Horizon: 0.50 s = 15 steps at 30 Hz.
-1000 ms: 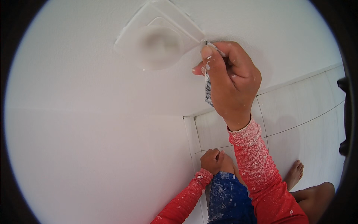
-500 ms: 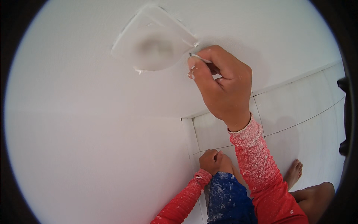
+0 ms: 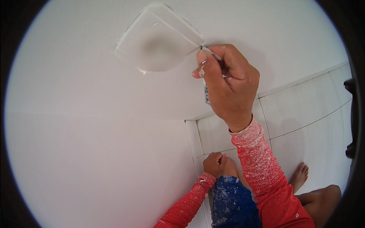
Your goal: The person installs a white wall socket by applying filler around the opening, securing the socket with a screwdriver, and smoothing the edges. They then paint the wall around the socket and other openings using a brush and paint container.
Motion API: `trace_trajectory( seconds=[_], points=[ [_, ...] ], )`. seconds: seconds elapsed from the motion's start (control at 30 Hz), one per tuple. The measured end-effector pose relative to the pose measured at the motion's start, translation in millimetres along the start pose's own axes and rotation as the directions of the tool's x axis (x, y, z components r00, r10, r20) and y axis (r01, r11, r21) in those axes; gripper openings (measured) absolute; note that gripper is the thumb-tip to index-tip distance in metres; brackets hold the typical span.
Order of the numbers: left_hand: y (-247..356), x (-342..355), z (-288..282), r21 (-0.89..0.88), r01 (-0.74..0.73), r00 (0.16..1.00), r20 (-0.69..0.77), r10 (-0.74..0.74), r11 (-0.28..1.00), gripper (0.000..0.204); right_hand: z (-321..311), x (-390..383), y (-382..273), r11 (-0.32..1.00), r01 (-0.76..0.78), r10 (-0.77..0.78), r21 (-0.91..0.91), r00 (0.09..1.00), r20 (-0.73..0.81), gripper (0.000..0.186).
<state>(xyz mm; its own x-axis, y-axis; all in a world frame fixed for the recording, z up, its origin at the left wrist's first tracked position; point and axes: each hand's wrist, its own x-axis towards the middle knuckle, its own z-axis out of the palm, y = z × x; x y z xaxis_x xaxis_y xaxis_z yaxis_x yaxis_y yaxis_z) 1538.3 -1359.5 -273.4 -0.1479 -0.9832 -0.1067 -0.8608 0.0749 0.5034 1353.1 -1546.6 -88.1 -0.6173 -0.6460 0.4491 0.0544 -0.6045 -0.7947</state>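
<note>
On the white wall a squarish white plate [image 3: 178, 24] is set at a slant, with a grey blurred patch in its middle. At its right corner my right hand [image 3: 234, 81] pinches a thin strip of tape [image 3: 213, 54] between thumb and forefinger. The strip's tip touches the corner, and a grey-patterned length of it hangs out below the hand. White specks stick to the thumb and fingers. Lower down, my left hand [image 3: 215, 164] rests closed against my bent knee, its fingers curled in and nothing showing in them.
The wall [image 3: 95, 152] fills the left and upper view and meets a pale tiled floor [image 3: 300, 102] on the right, along a low skirting. My bare foot [image 3: 299, 176] stands on the tiles. My blue shorts [image 3: 232, 201] and red sleeves carry white dust.
My right hand has shifted slightly so that the pinched strip now meets the plate's corner. A patterned length of strip has come into view below the hand. My left hand has not moved.
</note>
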Motion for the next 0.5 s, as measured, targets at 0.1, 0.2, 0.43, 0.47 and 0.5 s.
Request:
trace_trajectory(
  seconds=[0.1,0.2,0.43,0.47,0.5],
  points=[
    [-0.3,-0.8,-0.4,-0.004,-0.016,1.0,-0.003,0.016,1.0,0.034,2.1,-1.2,0.2,1.0,0.003,-0.002,0.016,0.999,-0.035,0.012],
    [-0.8,-1.1,0.3,-0.02,-0.035,0.999,-0.028,0.035,0.999,0.034,2.9,-2.2,1.6,0.999,0.007,-0.006,0.04,0.999,-0.038,0.012],
    [-4.3,-1.0,2.2,0.01,-0.034,0.999,-0.02,0.034,0.999,0.034,2.0,-0.8,4.3,0.998,0.062,-0.061,0.017,0.998,-0.006,0.013],
    [-4.7,-1.1,2.4,0.012,-0.037,0.999,-0.02,0.037,0.999,0.034,2.2,-0.7,4.4,0.998,0.066,-0.066,0.013,0.998,-0.018,0.013],
    [-5.0,-1.3,2.7,0.013,-0.024,1.0,-0.007,0.024,1.0,0.034,2.3,-0.6,4.4,0.998,0.064,-0.064,0.019,0.997,-0.036,0.013]
  ],
)
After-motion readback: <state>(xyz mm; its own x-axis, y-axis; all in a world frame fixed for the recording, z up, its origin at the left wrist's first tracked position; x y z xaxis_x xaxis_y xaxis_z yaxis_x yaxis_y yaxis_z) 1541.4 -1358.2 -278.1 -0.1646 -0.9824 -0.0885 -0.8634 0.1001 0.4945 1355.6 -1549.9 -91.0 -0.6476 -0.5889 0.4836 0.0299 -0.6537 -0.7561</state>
